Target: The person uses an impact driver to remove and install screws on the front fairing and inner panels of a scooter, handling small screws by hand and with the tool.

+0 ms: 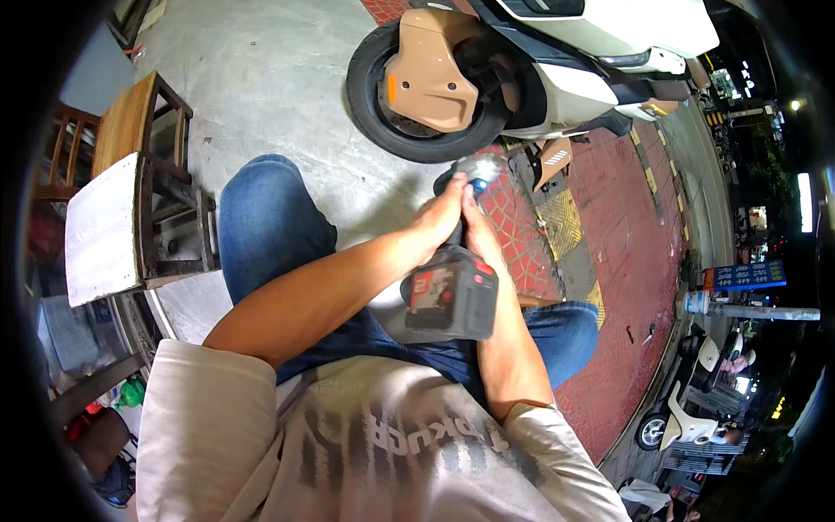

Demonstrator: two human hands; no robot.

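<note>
A cordless angle grinder (455, 252), dark with a large black-and-red battery (452, 296) at its near end, is held out ahead of my knees. My left hand (442, 217) is closed round its slim body from the left, and my right hand (480, 230) closes on it from the right. Beyond my fingers, the shiny round head (481, 165) looks smeared, with a blue part at its near side. Just past it stands the black front tyre (370, 122) of a scooter with a tan fender (430, 78). I cannot tell whether the head touches anything.
A white-and-tan scooter (574, 96) fills the far side. Near its underside lies a tan body panel (554, 159). Wooden stools (130, 126) stand on the left. Red paving (626, 287) and a yellow tactile strip (559, 222) lie on the right, with more scooters (687, 418) beyond.
</note>
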